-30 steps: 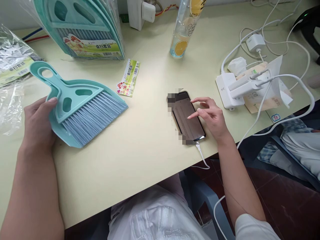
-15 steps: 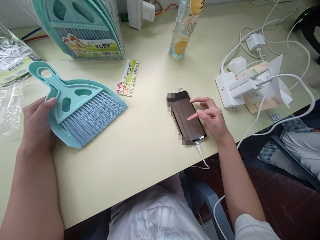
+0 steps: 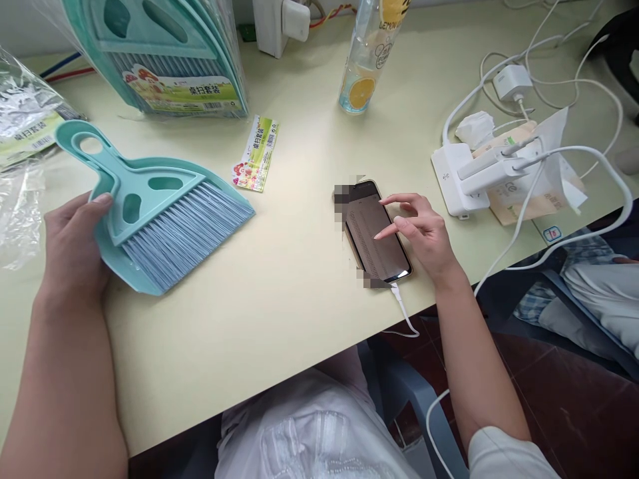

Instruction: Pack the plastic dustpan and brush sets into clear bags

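The left hand (image 3: 70,249) grips the dustpan (image 3: 144,206) left of the phone (image 3: 375,229); the right hand (image 3: 417,229), open-fingered and holding nothing, touches the phone's screen.

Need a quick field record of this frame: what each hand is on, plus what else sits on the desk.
left hand: grips the side of the teal dustpan and brush set, which lies flat on the desk
right hand: fingers over the phone screen, index extended
phone: flat on desk, white cable plugged at its near end
behind dustpan: packaged sets in clear wrap
loose label: between the sets and phone
bottle: upright, lemon print
right side: white power strip with chargers and cables
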Motion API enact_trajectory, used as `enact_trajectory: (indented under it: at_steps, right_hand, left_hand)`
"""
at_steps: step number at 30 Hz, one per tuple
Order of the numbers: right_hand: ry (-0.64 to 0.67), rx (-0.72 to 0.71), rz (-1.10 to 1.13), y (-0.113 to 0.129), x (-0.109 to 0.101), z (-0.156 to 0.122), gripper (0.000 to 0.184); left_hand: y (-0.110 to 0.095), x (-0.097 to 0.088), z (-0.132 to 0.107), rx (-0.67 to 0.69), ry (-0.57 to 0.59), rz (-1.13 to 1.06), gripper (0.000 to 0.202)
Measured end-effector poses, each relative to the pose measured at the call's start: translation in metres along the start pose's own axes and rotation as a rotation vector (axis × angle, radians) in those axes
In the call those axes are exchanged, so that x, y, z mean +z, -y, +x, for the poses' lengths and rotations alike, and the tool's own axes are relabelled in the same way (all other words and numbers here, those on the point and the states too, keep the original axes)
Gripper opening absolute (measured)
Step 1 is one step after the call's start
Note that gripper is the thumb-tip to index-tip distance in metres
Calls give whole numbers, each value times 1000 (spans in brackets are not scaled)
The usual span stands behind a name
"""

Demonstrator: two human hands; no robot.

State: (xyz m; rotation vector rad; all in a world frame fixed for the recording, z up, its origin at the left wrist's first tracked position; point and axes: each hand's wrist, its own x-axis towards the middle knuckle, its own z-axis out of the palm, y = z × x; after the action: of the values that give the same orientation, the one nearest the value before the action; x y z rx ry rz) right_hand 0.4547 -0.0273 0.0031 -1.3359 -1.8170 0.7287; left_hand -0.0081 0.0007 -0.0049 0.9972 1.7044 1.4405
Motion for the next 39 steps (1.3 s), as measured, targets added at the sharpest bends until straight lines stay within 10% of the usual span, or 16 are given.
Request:
enact_trajectory:
  at_steps: [39]
  right_hand:
    - [-21,26,-11,1,0,0,33]
  left_hand:
    - [0,0,1,-1,-9,18,19]
